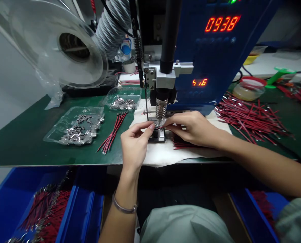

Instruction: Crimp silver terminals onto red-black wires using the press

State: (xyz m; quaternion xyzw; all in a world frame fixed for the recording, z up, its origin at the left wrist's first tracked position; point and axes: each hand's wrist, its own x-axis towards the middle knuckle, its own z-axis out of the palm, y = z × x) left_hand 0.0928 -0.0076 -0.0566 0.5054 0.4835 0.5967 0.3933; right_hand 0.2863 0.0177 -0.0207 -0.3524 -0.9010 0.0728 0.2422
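Thin red wire (160, 127): head view, between both hands, below the silver spring-wrapped tip (161, 109); best held steady at the small metal fixture (161, 135), skin clear of the tip.
Left hand (136, 141): fingers narrowed; grip too small to tell.
Right hand (197, 127): fingers narrow, apparently pinching the wire.

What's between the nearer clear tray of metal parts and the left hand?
A small bundle of red wires on the green tabletop, head view.
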